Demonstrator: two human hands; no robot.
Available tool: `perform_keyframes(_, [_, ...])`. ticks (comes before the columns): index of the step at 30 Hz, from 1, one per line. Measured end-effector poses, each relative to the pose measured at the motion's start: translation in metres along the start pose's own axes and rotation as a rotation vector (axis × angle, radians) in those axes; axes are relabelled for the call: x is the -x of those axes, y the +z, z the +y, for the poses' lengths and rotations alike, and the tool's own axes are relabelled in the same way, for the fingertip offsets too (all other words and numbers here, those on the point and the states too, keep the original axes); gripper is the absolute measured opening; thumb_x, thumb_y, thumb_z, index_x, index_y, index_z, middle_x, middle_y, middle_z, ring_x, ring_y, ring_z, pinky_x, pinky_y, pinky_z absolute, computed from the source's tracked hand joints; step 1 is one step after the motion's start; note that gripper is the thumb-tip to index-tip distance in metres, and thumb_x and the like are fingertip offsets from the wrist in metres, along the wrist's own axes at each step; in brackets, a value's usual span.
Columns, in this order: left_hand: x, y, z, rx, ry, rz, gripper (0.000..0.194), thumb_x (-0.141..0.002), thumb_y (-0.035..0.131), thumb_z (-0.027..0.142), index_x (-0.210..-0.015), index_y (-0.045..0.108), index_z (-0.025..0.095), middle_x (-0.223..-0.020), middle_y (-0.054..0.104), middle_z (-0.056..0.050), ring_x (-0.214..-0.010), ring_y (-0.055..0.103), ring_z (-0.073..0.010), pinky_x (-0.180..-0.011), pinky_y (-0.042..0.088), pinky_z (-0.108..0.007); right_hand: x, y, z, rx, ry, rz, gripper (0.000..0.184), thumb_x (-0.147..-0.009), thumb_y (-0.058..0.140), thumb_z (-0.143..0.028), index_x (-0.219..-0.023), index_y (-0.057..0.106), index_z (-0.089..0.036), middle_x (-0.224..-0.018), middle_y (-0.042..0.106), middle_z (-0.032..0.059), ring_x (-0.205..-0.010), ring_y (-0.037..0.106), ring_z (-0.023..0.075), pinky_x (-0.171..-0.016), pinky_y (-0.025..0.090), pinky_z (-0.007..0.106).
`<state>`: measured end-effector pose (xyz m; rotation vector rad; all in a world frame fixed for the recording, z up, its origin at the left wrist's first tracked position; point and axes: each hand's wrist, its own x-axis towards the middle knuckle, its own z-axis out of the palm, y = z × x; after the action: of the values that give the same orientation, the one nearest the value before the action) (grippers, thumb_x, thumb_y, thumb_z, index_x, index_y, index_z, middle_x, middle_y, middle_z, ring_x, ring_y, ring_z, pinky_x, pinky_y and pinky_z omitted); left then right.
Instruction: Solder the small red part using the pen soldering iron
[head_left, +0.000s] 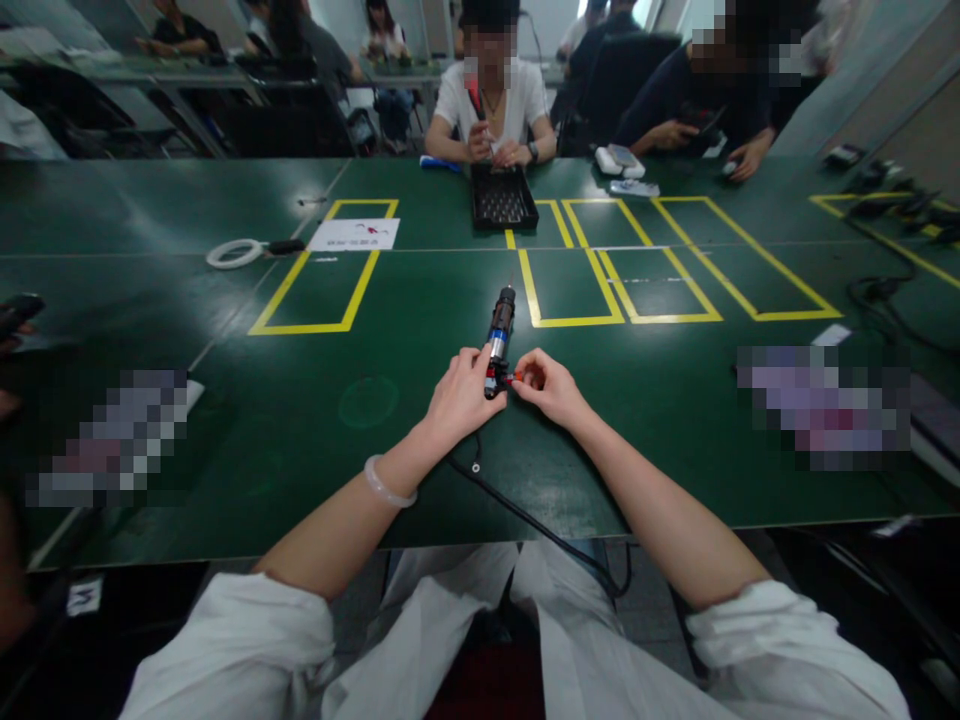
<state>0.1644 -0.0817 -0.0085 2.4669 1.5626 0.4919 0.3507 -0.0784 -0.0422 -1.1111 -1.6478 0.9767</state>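
Observation:
An electric screwdriver (501, 318) lies on the green table with its thin bit pointing away from me. A blue-and-silver section shows along its uncovered body. My left hand (466, 390) is closed around its near end from the left. On the right side, my right hand (551, 388) pinches a small red-orange part (517, 377) against that near end; whether the part is fixed to the screwdriver I cannot tell. A black cord (525, 517) with a small ring terminal (475, 467) runs below my hands and over the table's front edge.
Yellow tape outlines (574, 322) mark the green table (420, 290). A printed card (355, 234), a white cable coil (234, 253) and a black tray (504, 215) of small parts lie farther back. Across sits a person (491, 110) holding a red-and-black tool. Black cables (885, 290) lie at right.

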Motion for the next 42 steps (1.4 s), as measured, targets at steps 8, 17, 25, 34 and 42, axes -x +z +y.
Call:
perform_keyframes(8, [0.0,-0.002,0.002,-0.016,-0.008,-0.008,0.07,-0.082,0.063,0.039,-0.145,0.04,0.017,-0.126,0.048,-0.016,-0.111,0.05,-0.0325,-0.087,0.05,-0.04,-0.002,0.002,0.002,0.06,-0.05,0.012,0.015,-0.079,0.066,-0.026,-0.089,0.055,-0.02,-0.072,0.053,-0.0033,-0.059,0.048,0.0113,-0.058,0.039,0.026])
perform_keyframes(17, [0.002,-0.003,0.006,-0.115,-0.013,-0.015,0.07,-0.085,0.059,0.037,-0.147,0.036,0.015,-0.126,0.05,-0.014,-0.111,0.052,-0.0293,-0.088,0.05,-0.038,0.0,0.002,0.001,0.225,-0.178,0.011,0.008,-0.084,0.063,-0.02,-0.091,0.066,-0.017,-0.092,0.06,0.0037,-0.069,0.055,0.0121,-0.066,0.046,0.027])
perform_keyframes(25, [0.001,-0.004,0.01,-0.194,-0.012,-0.004,0.069,-0.088,0.058,0.045,-0.147,0.037,0.014,-0.123,0.051,-0.015,-0.109,0.053,-0.0294,-0.085,0.049,-0.036,0.002,0.001,-0.002,0.187,-0.077,0.062,0.016,-0.085,0.06,-0.022,-0.095,0.071,-0.018,-0.083,0.069,0.0031,-0.064,0.058,0.0132,-0.062,0.045,0.027])
perform_keyframes(34, [-0.007,-0.006,0.015,-0.226,-0.109,0.016,0.057,-0.092,0.052,0.049,-0.139,0.047,0.017,-0.116,0.053,-0.015,-0.105,0.055,-0.0301,-0.083,0.047,-0.037,0.004,0.003,-0.007,0.103,-0.064,0.089,0.016,-0.086,0.059,-0.027,-0.095,0.067,-0.017,-0.083,0.071,0.003,-0.061,0.059,0.0129,-0.061,0.046,0.027])
perform_keyframes(42, [-0.006,-0.015,-0.01,-0.257,-0.108,-0.031,0.063,-0.092,0.053,0.051,-0.148,0.04,0.024,-0.123,0.052,-0.015,-0.104,0.056,-0.0304,-0.083,0.048,-0.038,0.003,-0.001,-0.001,0.109,-0.068,0.103,0.017,-0.087,0.059,-0.03,-0.097,0.067,-0.019,-0.085,0.069,0.0029,-0.063,0.054,0.0126,-0.059,0.043,0.026])
